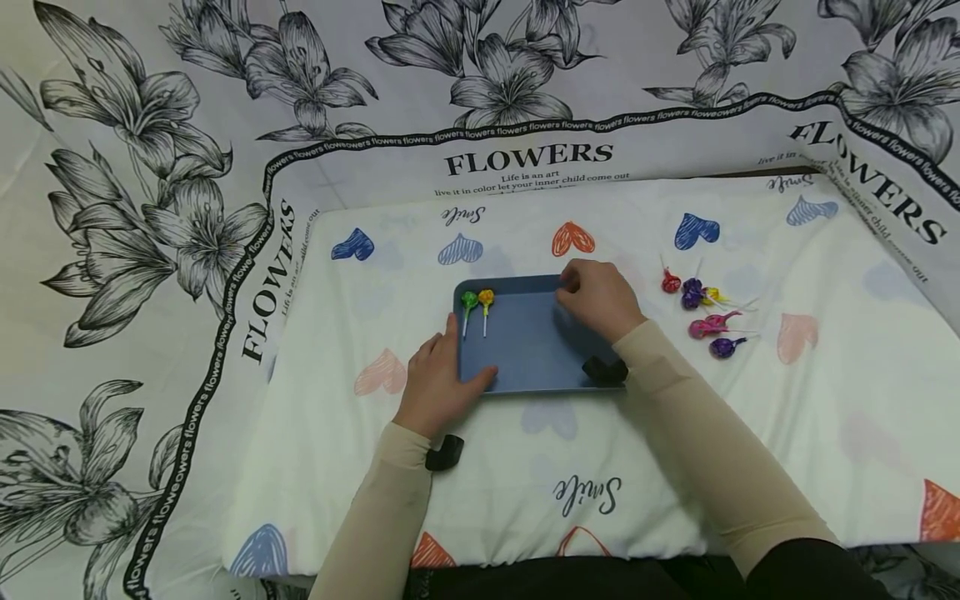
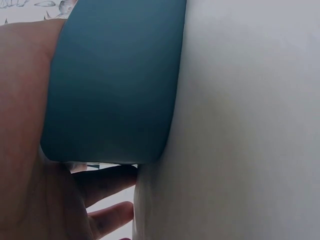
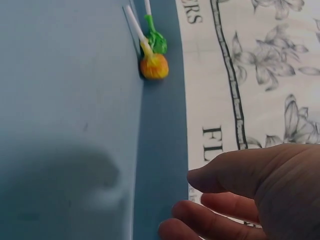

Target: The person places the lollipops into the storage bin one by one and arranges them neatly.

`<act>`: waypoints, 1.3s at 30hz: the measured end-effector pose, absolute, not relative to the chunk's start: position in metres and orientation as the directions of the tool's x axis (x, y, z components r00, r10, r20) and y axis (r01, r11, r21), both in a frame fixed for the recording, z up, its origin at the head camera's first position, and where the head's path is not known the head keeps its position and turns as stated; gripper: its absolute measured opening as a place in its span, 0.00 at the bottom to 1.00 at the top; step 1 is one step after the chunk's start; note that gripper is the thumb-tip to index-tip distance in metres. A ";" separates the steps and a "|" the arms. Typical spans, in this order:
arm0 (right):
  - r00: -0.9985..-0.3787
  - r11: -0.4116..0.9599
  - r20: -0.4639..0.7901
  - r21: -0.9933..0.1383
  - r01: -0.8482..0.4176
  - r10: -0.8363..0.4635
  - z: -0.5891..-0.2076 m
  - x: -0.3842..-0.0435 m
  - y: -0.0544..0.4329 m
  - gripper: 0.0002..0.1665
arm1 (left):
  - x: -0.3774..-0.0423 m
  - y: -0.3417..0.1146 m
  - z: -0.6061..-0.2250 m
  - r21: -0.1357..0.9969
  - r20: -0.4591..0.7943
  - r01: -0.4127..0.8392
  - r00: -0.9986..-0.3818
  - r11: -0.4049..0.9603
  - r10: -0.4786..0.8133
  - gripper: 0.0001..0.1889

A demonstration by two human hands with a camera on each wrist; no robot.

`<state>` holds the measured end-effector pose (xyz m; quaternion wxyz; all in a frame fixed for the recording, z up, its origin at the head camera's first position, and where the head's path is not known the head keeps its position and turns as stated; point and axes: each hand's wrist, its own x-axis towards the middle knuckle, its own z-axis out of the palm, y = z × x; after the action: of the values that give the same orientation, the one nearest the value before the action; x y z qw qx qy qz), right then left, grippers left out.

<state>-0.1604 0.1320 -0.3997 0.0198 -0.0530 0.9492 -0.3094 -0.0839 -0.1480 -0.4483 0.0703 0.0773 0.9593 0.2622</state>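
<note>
My left hand grips the near left corner of a shallow blue-grey tray. Its thumb lies over the tray's front rim, while the fingers stand along the outside of the left wall. Inside, at the far left, lie a green lollipop and a yellow-orange lollipop, side by side with sticks toward me. Over the tray's back rim, toward the right, hovers my right hand. In the right wrist view its thumb and bent fingers are apart, with nothing seen between them.
Right of the tray lie several wrapped lollipops: a red lollipop, a pink lollipop, a purple lollipop and others close together. A white cloth with printed hearts covers the table. Flower-printed fabric lies beyond it.
</note>
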 end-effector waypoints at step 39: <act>-0.999 0.802 0.031 -0.598 0.003 0.027 -0.394 -0.116 0.202 0.18 | -0.082 -0.147 -0.444 0.543 -0.121 0.090 -0.976 0.835 0.183 0.58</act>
<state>-0.1155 0.2021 -0.3942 -0.0191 0.0080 0.9489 -0.3149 -0.0822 -0.1468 -0.4439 0.0842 0.0714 0.9542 0.2780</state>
